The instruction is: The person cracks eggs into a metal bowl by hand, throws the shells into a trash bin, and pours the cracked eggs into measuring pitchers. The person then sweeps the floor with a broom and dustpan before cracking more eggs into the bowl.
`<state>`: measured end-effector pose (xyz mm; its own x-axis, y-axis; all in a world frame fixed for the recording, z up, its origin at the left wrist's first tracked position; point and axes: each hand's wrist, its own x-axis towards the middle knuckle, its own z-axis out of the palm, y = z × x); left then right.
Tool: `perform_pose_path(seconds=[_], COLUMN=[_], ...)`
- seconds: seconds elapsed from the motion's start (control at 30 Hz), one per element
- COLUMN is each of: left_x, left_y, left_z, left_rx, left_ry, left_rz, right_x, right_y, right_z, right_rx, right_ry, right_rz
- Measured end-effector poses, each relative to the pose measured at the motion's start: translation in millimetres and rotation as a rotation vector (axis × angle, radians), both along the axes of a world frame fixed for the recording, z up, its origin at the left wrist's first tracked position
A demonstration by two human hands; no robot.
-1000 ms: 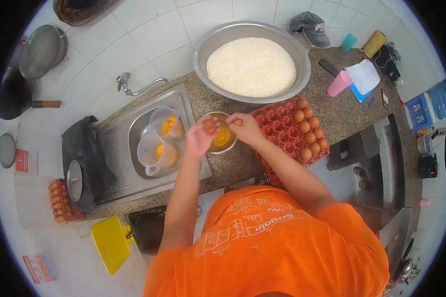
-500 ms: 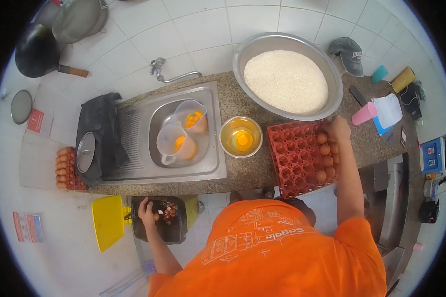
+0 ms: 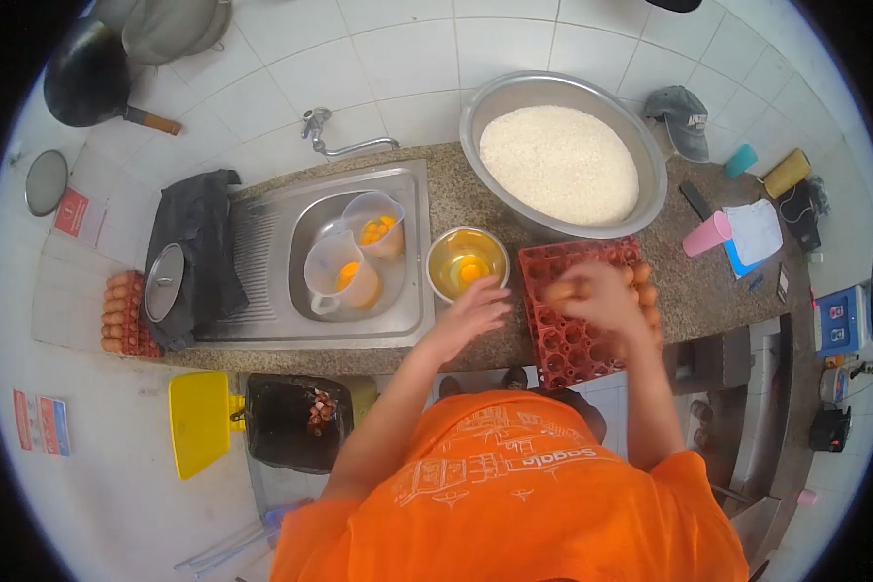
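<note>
In the head view my right hand point(image 3: 599, 299) is closed around a brown egg point(image 3: 559, 291), held above the red egg tray point(image 3: 556, 339). More brown eggs point(image 3: 646, 291) sit along the tray's right side. My left hand point(image 3: 468, 318) is empty, fingers apart, just in front of the metal bowl point(image 3: 434, 276). A raw egg with a whole yolk point(image 3: 472, 269) lies in that bowl. Two clear plastic jugs with yolks, the front jug point(image 3: 332, 272) and the back jug point(image 3: 382, 209), stand in the sink point(image 3: 306, 228).
A big metal basin point(image 3: 650, 199) of white rice stands behind the tray. Below the counter is a black bin point(image 3: 272, 427) with eggshells and a yellow lid point(image 3: 200, 422). A pink cup point(image 3: 708, 235) lies at the right. Another egg tray point(image 3: 148, 335) is far left.
My left hand has come up from over the bin to the bowl. My right hand has lifted an egg from the tray's right side and moved left with it.
</note>
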<state>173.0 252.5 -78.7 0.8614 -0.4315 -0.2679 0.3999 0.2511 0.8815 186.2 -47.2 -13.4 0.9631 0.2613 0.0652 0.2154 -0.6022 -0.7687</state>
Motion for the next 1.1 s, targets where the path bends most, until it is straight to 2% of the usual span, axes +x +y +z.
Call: perform_pose_path(seconds=[0.03, 0.07, 0.2, 0.27, 0.3, 0.37, 0.4, 0.5, 0.53, 0.6, 0.63, 0.67, 0.7, 0.73, 0.77, 0.87, 0.9, 0.97, 1.03, 1.1], left_x=[8.7, 14.7, 39.0, 47.9, 52.8, 62.1, 63.7, 70.6, 73.4, 72.4, 75.2, 79.6, 80.9, 80.4, 81.0, 100.0, 101.5, 103.3, 107.1, 110.3], left_y=[-13.8, -20.1, -12.6, -6.0, -3.3, -0.1, -2.1, -3.9, -0.3, 7.8, 12.2, 15.1, 15.1, 14.4, 14.4, 23.4, 25.1, 28.5, 30.9, 29.3], left_z=[-3.7, -7.9, -34.6, -43.8, -43.8, -43.3, -44.4, -50.5, -56.2, -67.9, -69.4, -70.1, -59.0, -40.8, -26.4, -55.1, -49.5, -38.2, -48.2, -55.5], left_rx=[-0.093, -0.186, -0.129, -0.159, -0.154, -0.368, -0.368, -0.342, -0.252, -0.161, -0.006, 0.148, 0.147, 0.268, 0.389, 0.382, 0.381, 0.571, 0.597, 0.622], left_ry=[0.047, 0.092, 0.093, 0.217, 0.220, 0.207, 0.208, 0.241, 0.212, 0.198, 0.103, 0.005, 0.005, -0.163, -0.331, -0.402, -0.401, -0.272, -0.335, -0.396], left_rz=[-0.097, -0.194, -0.161, 0.198, 0.200, 0.240, 0.241, 0.321, 0.330, 0.336, 0.267, 0.195, 0.189, 0.148, 0.106, 0.062, 0.060, -0.031, -0.016, -0.002], right_x=[-2.4, -2.5, 1.0, 3.3, 5.3, 13.9, 25.9, 36.6, 42.4, 50.2, 57.5, 67.9, 75.1, 75.9, 76.0, 77.4, 79.7, 81.4, 82.3, 85.0], right_y=[24.4, 42.9, 93.3, 113.1, 125.4, 142.8, 145.0, 143.1, 141.6, 136.9, 131.4, 124.4, 119.3, 115.4, 114.3, 113.0, 112.6, 111.7, 110.8, 111.6], right_z=[-3.7, 0.3, -35.7, -45.2, -46.2, -47.3, -68.5, -88.0, -89.7, -95.1, -98.7, -101.0, -102.5, -95.9, -91.3, -88.9, -91.5, -96.9, -104.7, -109.6], right_rx=[0.008, -0.038, 0.138, 0.197, 0.201, 0.207, 0.132, 0.049, 0.047, 0.381, 0.378, 0.597, 0.814, 0.888, 0.890, 0.832, 0.779, 0.727, 0.423, 0.379], right_ry=[-0.083, 0.008, -0.083, -0.315, -0.310, -0.554, -0.491, -0.494, -0.496, -0.044, -0.040, 0.246, 0.534, 0.627, 0.626, 0.630, 0.615, 0.598, 0.317, 0.275], right_rz=[0.089, 0.183, 0.056, -0.221, -0.222, -0.166, -0.052, -0.080, -0.075, -0.219, -0.222, -0.187, -0.147, -0.120, -0.125, -0.160, -0.100, -0.045, 0.069, 0.050])
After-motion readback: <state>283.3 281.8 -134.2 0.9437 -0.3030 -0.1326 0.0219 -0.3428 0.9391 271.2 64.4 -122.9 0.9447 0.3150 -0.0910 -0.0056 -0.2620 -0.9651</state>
